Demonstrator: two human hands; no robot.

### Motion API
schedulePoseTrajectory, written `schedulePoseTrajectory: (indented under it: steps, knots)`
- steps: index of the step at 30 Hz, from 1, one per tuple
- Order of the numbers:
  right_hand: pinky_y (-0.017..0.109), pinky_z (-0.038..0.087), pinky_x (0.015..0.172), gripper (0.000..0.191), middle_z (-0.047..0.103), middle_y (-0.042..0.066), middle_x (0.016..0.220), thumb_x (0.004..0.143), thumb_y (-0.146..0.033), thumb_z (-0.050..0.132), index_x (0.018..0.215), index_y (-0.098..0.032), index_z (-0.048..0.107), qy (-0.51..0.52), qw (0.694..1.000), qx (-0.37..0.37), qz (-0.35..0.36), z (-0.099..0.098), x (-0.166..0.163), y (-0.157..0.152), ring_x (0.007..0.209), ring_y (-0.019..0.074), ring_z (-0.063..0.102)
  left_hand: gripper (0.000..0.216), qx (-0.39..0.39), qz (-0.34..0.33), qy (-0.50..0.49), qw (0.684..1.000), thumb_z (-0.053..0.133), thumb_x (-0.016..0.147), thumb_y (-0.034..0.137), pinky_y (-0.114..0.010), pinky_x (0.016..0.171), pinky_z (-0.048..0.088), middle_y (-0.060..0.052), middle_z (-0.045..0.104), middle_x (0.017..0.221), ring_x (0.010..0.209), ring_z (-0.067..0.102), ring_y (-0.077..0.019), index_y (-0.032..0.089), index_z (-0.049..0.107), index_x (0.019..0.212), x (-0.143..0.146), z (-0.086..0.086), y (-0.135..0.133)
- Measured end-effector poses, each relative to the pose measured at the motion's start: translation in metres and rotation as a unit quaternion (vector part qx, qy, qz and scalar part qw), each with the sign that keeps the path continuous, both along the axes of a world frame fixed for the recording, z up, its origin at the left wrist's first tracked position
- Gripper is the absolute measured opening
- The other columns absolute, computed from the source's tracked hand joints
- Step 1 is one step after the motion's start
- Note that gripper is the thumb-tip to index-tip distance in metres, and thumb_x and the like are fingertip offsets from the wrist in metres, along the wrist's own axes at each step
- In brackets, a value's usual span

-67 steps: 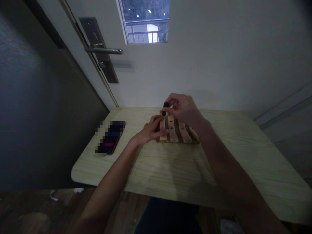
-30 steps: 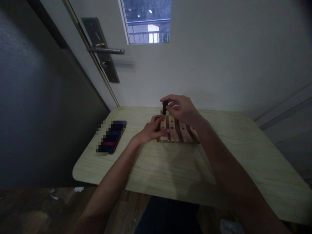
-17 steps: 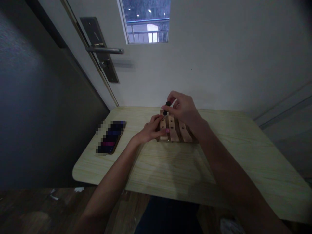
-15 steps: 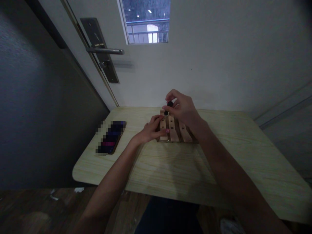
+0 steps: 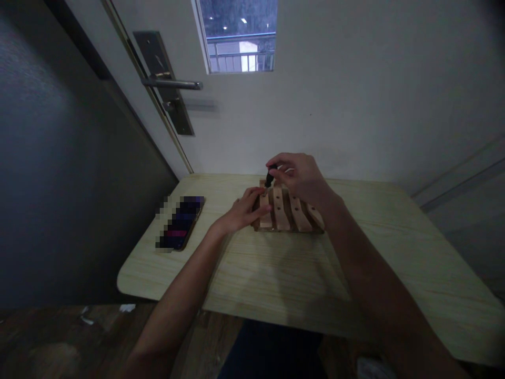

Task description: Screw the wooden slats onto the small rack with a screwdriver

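Head cam here, looking down past both forearms. Biggest thing by far is the pale door [image 5: 363, 100], standing behind the wooden block [image 5: 281, 218], so I'll use that block as the landmark for everything. Next up is the light wood-grain table [image 5: 252, 284], which the block sits on. Big dark panel [image 5: 59, 184] well off to the left of the block, and some brown floor [image 5: 203, 342] below the table edge on the near side of the block, along with the wearer's dark-clothed lap [image 5: 272, 350]. Beyond and above the block there's a small window [image 5: 240, 37], plus a metal door handle [image 5: 173, 84] further to its left.

Block itself: brown base, pale strips across it with little dark holes. Phone [image 5: 183, 221] lies left of the block, well apart, screen all pixelated.

Right hand [image 5: 300, 171] is over the block's far side, pinching a stubby black-handled tool [image 5: 270, 179] between thumb and fingertips. Left hand [image 5: 244, 210] is spread on the block's left end, thumb on the leftmost strip [image 5: 265, 220], fingers further back. Tool's leaning, handle top to the right, bottom end down by the block's far left corner. Tip's too tiny to tell what it touches.
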State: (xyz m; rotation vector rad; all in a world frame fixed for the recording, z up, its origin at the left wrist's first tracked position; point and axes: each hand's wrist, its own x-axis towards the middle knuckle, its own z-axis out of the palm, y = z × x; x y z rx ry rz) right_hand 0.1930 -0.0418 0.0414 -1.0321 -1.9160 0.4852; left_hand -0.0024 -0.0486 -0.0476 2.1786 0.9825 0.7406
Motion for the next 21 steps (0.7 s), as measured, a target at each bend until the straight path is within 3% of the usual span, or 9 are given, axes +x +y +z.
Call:
schedulePoseTrajectory:
  steps: [8, 12, 14, 18, 21]
  knots:
    - [0.028, 0.048, 0.064, 0.008, 0.069, 0.003, 0.076, 0.079, -0.025, 0.067, 0.083, -0.018, 0.066, 0.001, 1.0, 0.027, -0.009, -0.005, -0.001, 0.004, 0.067, 0.0152, 0.062, 0.054, 0.018, 0.048, -0.021, 0.998, 0.068, 0.083, 0.051, -0.048, 0.117, 0.034, -0.009, 0.046, 0.126, 0.126, 0.048, -0.0265, 0.023, 0.058, 0.129, -0.009, -0.001, 0.006]
    - [0.027, 0.043, 0.059, 0.027, 0.062, 0.0, 0.066, 0.075, -0.037, 0.075, 0.072, -0.02, 0.054, -0.014, 0.998, 0.04, -0.047, -0.009, -0.003, 0.005, 0.06, 0.014, 0.057, 0.05, 0.018, 0.04, -0.023, 0.999, 0.067, 0.084, 0.047, -0.048, 0.115, 0.035, -0.009, 0.05, 0.126, 0.126, 0.048, -0.026, 0.025, 0.058, 0.128, -0.009, -0.002, 0.005]
    - [0.027, 0.043, 0.059, 0.028, 0.061, -0.001, 0.065, 0.076, -0.038, 0.075, 0.075, -0.021, 0.054, -0.018, 0.997, 0.043, -0.056, -0.01, -0.004, 0.005, 0.06, 0.0141, 0.056, 0.049, 0.02, 0.039, -0.025, 0.999, 0.067, 0.084, 0.046, -0.049, 0.115, 0.035, -0.008, 0.05, 0.127, 0.126, 0.048, -0.026, 0.027, 0.057, 0.128, -0.008, -0.002, 0.005]
    - [0.029, 0.048, 0.066, 0.015, 0.069, 0.002, 0.083, 0.08, -0.029, 0.068, 0.092, -0.021, 0.063, -0.012, 0.998, 0.057, -0.024, -0.012, -0.003, 0.005, 0.067, 0.0151, 0.061, 0.05, 0.022, 0.043, -0.027, 0.998, 0.067, 0.084, 0.048, -0.049, 0.115, 0.035, -0.008, 0.051, 0.127, 0.126, 0.049, -0.0262, 0.027, 0.057, 0.128, -0.008, -0.003, 0.006]
    - [0.03, 0.051, 0.069, 0.014, 0.072, 0.005, 0.096, 0.082, -0.021, 0.061, 0.094, -0.019, 0.069, -0.016, 0.998, 0.068, -0.009, -0.012, -0.001, 0.005, 0.07, 0.0155, 0.063, 0.051, 0.024, 0.044, -0.026, 0.998, 0.067, 0.084, 0.048, -0.049, 0.115, 0.035, -0.009, 0.051, 0.127, 0.124, 0.05, -0.0261, 0.026, 0.057, 0.129, -0.008, -0.003, 0.006]
